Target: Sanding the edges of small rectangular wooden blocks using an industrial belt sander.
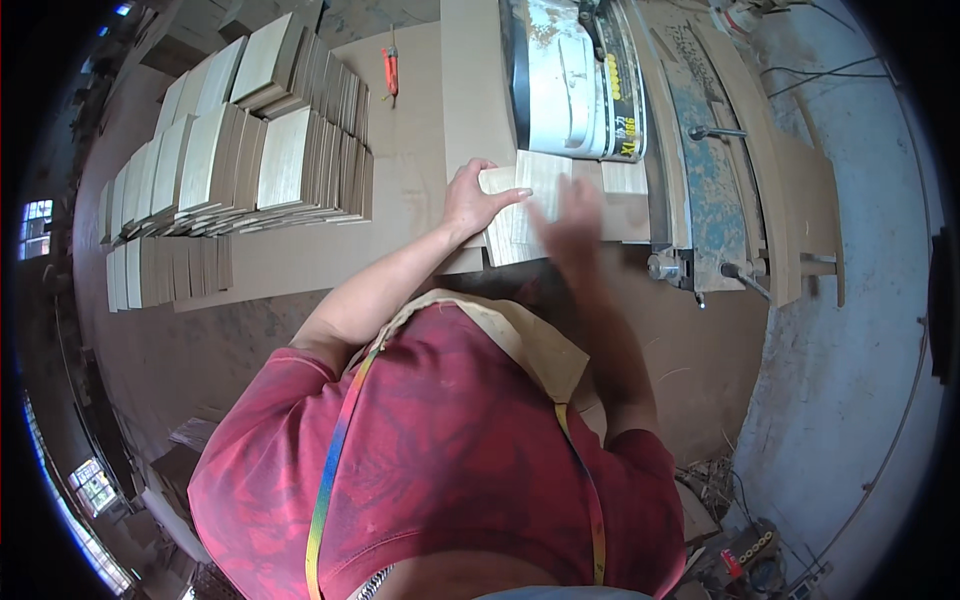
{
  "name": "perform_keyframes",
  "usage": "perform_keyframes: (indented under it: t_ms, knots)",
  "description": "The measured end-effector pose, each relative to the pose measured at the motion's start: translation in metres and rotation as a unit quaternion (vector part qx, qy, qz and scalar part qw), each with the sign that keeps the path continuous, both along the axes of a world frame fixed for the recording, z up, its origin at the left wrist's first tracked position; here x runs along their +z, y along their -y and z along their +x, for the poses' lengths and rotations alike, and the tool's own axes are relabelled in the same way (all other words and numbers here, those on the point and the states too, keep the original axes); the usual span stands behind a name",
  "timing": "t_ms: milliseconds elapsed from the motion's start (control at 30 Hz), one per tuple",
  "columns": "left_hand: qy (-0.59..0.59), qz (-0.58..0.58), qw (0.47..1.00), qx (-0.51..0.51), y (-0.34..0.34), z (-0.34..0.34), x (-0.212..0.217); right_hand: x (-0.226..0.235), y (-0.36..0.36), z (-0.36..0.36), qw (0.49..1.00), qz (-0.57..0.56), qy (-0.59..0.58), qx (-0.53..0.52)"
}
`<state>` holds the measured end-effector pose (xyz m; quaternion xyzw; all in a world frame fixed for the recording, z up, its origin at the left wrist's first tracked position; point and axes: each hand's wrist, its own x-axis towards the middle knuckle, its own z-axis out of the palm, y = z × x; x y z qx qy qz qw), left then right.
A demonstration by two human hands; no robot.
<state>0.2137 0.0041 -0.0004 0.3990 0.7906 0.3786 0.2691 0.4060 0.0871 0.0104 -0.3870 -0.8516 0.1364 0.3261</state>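
Two pale flat wooden boards (540,180) lie overlapping in front of a white machine. My left hand (472,205) grips the left board (503,247), its thumb lying across the top and its fingers at the far left edge. My right hand (572,218) is over the right side of the boards, smeared by motion, so its fingers cannot be made out. Another pale wooden piece (624,177) sits to the right, against the machine's near edge.
The white machine housing (565,80) stands beyond the boards, with a blue, dust-covered metal machine bed (705,150) to its right. Several stacks of wooden boards (285,165) fill the left of the table. A red-handled tool (391,72) lies between.
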Motion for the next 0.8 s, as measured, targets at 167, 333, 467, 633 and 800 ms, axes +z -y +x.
perform_keyframes:
  t_ms: [167, 333, 467, 633, 800]
  knots:
    - [0.013, -0.023, 1.000, 0.002, -0.005, -0.006, 0.022, 0.001, 0.041, 0.018, 0.996, -0.065, 0.047, -0.048]
    - [0.354, -0.023, 0.931, -0.086, 0.023, -0.042, 0.039, -0.022, 0.022, 0.089, 0.984, -0.086, 0.078, -0.137]
    - [0.412, -0.009, 0.902, -0.128, 0.022, -0.059, 0.022, -0.046, -0.015, 0.088, 0.987, 0.040, 0.080, -0.134]
    - [0.370, 0.038, 0.928, -0.023, 0.009, -0.034, 0.018, -0.059, -0.075, 0.061, 0.990, 0.065, 0.014, -0.127]
    - [0.109, 0.050, 0.993, 0.004, -0.007, -0.012, -0.005, -0.031, -0.021, 0.009, 0.999, 0.013, -0.047, -0.018]
